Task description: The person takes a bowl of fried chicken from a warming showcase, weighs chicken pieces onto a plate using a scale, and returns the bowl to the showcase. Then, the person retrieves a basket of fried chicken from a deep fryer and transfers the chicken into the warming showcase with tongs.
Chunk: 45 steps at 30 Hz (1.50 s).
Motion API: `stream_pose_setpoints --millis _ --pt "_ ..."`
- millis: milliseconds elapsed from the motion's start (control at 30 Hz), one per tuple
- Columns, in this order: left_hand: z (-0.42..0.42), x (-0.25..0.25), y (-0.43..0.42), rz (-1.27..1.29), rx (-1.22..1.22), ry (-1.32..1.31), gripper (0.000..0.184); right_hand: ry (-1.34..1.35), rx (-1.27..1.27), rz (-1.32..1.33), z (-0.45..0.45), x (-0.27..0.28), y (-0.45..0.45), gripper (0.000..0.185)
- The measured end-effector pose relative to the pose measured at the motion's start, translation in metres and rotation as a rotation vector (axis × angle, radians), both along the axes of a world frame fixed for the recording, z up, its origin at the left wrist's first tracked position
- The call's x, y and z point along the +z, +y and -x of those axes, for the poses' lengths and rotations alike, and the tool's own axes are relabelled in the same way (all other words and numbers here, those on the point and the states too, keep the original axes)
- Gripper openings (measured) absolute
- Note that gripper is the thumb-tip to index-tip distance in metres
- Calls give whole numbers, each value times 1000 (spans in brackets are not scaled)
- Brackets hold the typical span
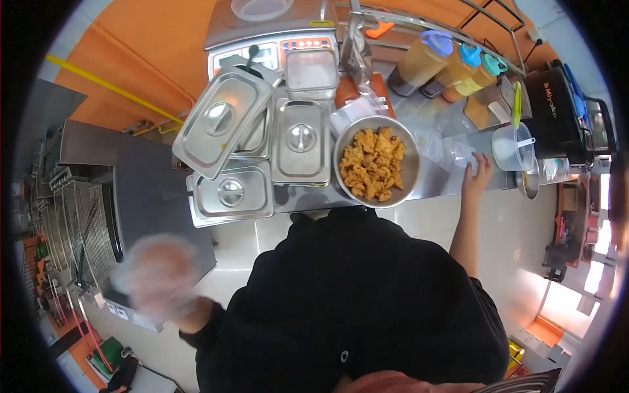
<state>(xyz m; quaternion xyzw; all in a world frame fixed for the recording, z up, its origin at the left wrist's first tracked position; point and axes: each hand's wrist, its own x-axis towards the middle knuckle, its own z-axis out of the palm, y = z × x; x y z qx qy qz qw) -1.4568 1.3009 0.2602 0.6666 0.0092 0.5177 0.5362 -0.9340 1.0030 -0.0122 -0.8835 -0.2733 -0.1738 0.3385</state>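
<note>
My left hand point(157, 275) is out to the left, away from the counter. It is smeared by motion and seems wrapped in a clear plastic glove; its fingers cannot be made out. On the counter's front edge, my right hand point(479, 173) has its fingers apart, beside a crumpled clear plastic bag point(458, 152). Whether the fingertips touch the plastic is hard to tell. A steel bowl point(411, 178) between my hands holds many pieces of fried chicken point(373, 164). To the right of my right hand is a clear plastic tub point(513, 149) with a white-handled utensil in it.
Lidded steel pans point(301, 147) stand left of the bowl, one lid point(223, 114) lying tilted. Behind them is a digital scale point(272, 49). Sauce bottles point(422, 62) line the back right, near a black Miyako appliance point(550, 111). Wire baskets point(85, 216) are at far left.
</note>
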Motion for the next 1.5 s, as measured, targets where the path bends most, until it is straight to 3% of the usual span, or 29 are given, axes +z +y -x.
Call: stream_pose_setpoints --millis 100,200,400,467,600,700,800,867,967,1000,1100,1267,1333,1400,1467,1500 --pt "-99 1 11 -349 -495 882 31 34 31 -19 -10 -23 -8 32" --pt "-164 -33 -19 -307 -494 868 32 108 15 -131 -25 -47 -20 31" --pt "-228 -42 -34 -163 -331 1151 34 327 -1 -344 -49 -73 -25 29" --pt "-242 -50 -35 -154 -262 1061 35 373 9 -380 -54 -73 -23 28" --pt "-275 -48 -36 -243 -134 1249 33 307 18 -370 -47 -68 -19 24" --pt "-284 -62 -37 -87 -132 1105 32 99 260 -364 -45 -46 6 20" --pt "-294 -58 -47 -148 -90 1059 33 49 397 -384 -54 -27 42 23" --pt "-288 -78 -53 -63 -60 1194 34 34 449 -366 -59 -23 48 23" --pt "-283 -103 -50 -376 -53 1570 48 26 447 -359 -65 -4 38 24" --pt "-282 -109 -55 -363 -61 1574 48 -7 417 -367 -64 -3 36 24" --pt "-280 -128 -67 -633 168 1615 46 16 362 -379 -66 -15 13 24" --pt "-265 -140 -50 -746 58 1632 40 74 244 -331 -58 -30 -16 26" --pt "-261 -138 -47 -571 157 1322 34 88 226 -318 -55 -36 -23 27" --pt "-258 -140 -44 -449 135 1222 34 102 204 -307 -51 -42 -26 27" --pt "-255 -144 -43 413 -45 1132 31 127 206 -322 -47 -48 -28 24" --pt "-257 -140 -43 411 -52 1136 31 129 199 -321 -44 -54 -30 24"
